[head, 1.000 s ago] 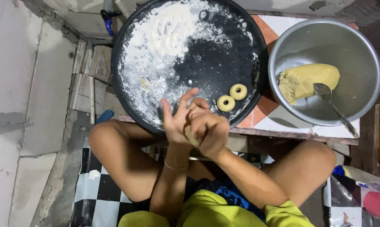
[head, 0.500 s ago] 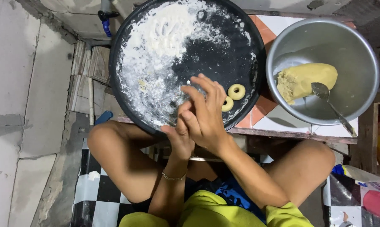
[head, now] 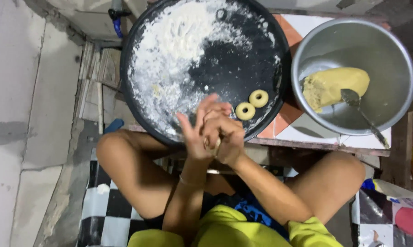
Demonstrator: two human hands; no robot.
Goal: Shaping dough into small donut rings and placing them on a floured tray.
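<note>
Between the two palms, just over the near rim of the tray, a small piece of dough [head: 217,147] is pressed; only a pale edge of it is seen. It is judged to be soft, light and a little sticky, so it is best held by the flat palms and not pinched. The left hand [head: 195,137] is kept nearly flat with fingers stretched upward, and the right hand [head: 224,135] is curled loosely over it. Two dough rings [head: 252,104] are laid on the floured black tray [head: 138,59]. In the metal bowl [head: 398,59], well apart, a dough lump [head: 330,84] and a spoon [head: 359,110] are kept.
</note>
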